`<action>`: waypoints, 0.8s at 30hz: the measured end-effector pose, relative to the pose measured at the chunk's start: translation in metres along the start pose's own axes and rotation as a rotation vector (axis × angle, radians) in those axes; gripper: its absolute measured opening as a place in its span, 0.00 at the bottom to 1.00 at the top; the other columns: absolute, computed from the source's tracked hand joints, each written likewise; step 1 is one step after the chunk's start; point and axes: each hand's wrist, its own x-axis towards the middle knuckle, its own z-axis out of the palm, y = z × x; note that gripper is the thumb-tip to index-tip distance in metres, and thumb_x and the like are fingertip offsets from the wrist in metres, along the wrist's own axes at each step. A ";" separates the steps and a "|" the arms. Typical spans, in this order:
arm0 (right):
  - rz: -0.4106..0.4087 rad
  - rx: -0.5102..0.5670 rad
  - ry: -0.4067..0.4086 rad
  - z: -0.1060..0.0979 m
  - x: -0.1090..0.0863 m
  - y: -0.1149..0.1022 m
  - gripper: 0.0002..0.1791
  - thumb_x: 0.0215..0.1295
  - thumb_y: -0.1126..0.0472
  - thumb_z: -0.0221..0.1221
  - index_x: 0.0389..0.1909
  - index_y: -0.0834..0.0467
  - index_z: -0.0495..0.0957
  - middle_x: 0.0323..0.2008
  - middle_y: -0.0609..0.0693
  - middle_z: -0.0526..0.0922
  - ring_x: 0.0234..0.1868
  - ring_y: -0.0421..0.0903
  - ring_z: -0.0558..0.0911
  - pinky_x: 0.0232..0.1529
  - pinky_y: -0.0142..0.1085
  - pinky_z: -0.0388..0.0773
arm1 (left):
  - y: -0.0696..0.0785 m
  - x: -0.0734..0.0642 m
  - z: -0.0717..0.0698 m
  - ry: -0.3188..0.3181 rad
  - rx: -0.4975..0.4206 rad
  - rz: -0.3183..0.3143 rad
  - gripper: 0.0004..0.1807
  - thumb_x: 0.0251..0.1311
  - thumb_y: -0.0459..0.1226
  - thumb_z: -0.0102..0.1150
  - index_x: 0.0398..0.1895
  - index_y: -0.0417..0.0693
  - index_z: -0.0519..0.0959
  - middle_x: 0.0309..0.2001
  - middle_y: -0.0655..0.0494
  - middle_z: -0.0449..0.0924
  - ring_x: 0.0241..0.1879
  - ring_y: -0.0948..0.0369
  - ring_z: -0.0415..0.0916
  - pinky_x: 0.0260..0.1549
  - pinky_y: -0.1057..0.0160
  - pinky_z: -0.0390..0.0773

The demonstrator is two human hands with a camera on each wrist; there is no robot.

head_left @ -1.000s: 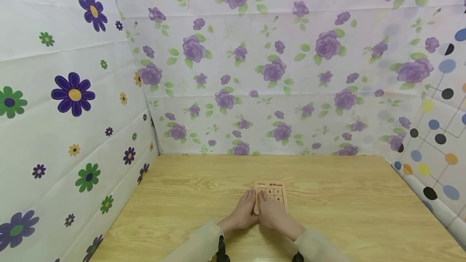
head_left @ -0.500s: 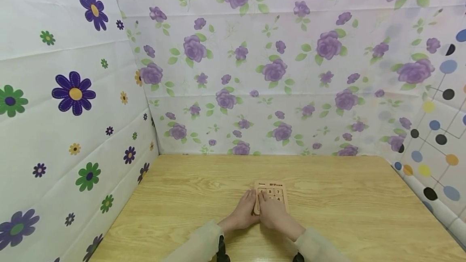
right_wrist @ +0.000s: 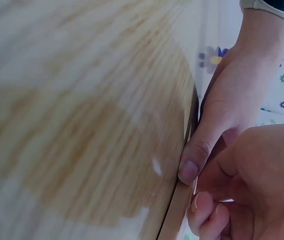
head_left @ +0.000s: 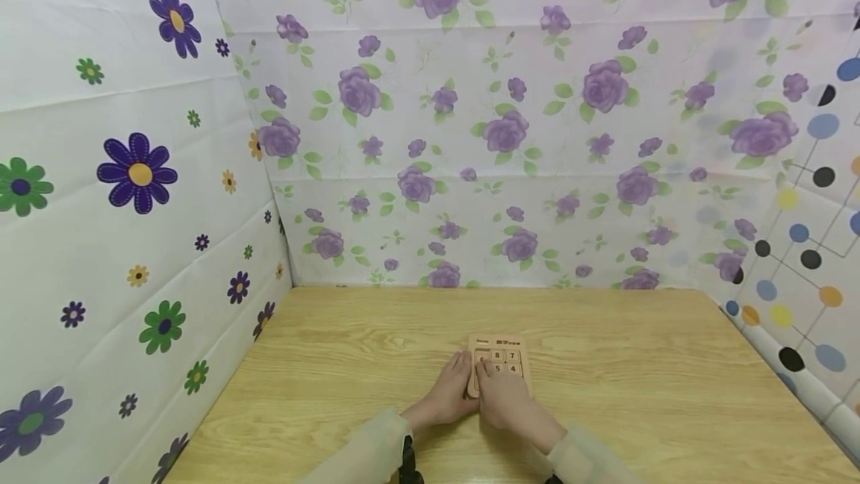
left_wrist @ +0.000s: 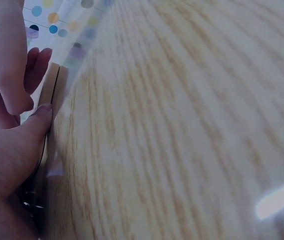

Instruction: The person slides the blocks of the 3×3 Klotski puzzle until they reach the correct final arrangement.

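Note:
A wooden number slide puzzle [head_left: 505,344] lies flat on the table, its 8, 7, 5 and 4 tiles readable. My left hand [head_left: 449,393] grips its left side, fingers along that edge and thumb against the near edge, as both wrist views confirm. Over the board's lower left part is my right hand [head_left: 505,396], a fingertip on the 6 tile [head_left: 481,358]. A dark gap shows just above that tile. In the right wrist view, the other fingers [right_wrist: 216,220] of the right hand are loosely bent beside the board's edge. The lower tiles are hidden under this hand.
The wood-grain table [head_left: 638,372] extends around the puzzle on all sides. A rose-patterned cloth [head_left: 497,208] hangs behind it, a daisy-patterned cloth [head_left: 222,237] on the left and a dotted cloth [head_left: 806,282] on the right.
The 6 tile has slid slightly toward me under my right fingertip, opening a gap above it. The right hand has shifted a little nearer; the left hand has stayed put.

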 end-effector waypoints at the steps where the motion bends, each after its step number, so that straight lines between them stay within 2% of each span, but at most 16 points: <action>1: -0.005 -0.003 0.004 0.000 -0.001 0.000 0.26 0.65 0.59 0.54 0.63 0.65 0.71 0.63 0.60 0.74 0.57 0.57 0.80 0.40 0.45 0.85 | 0.000 -0.001 0.000 0.002 -0.004 0.006 0.47 0.60 0.46 0.62 0.70 0.22 0.52 0.71 0.27 0.52 0.73 0.38 0.49 0.73 0.46 0.54; 5: -0.015 0.003 -0.001 0.001 -0.003 0.000 0.26 0.65 0.59 0.54 0.63 0.64 0.71 0.63 0.60 0.74 0.59 0.57 0.78 0.48 0.48 0.83 | 0.000 -0.002 -0.001 0.000 -0.017 0.015 0.47 0.61 0.47 0.62 0.70 0.22 0.51 0.71 0.27 0.52 0.73 0.37 0.49 0.72 0.45 0.56; 9: -0.006 0.040 -0.029 0.000 -0.005 0.000 0.26 0.66 0.59 0.54 0.64 0.64 0.70 0.64 0.61 0.73 0.63 0.57 0.76 0.56 0.52 0.78 | -0.001 -0.001 0.000 -0.013 -0.024 -0.010 0.49 0.61 0.48 0.62 0.71 0.24 0.50 0.73 0.29 0.50 0.74 0.39 0.47 0.73 0.46 0.54; 17: -0.006 0.121 -0.040 -0.004 -0.009 -0.002 0.25 0.67 0.60 0.53 0.63 0.66 0.70 0.64 0.63 0.72 0.63 0.59 0.75 0.61 0.54 0.74 | -0.004 0.001 0.003 -0.017 -0.007 -0.027 0.50 0.59 0.48 0.64 0.71 0.25 0.50 0.73 0.31 0.50 0.74 0.41 0.47 0.73 0.48 0.53; 24: 0.007 0.129 -0.060 -0.008 -0.010 -0.003 0.25 0.67 0.59 0.54 0.63 0.65 0.71 0.63 0.62 0.73 0.64 0.59 0.74 0.62 0.55 0.73 | -0.002 0.000 0.002 -0.007 -0.003 -0.019 0.50 0.58 0.48 0.64 0.71 0.24 0.51 0.72 0.30 0.51 0.74 0.40 0.48 0.73 0.47 0.53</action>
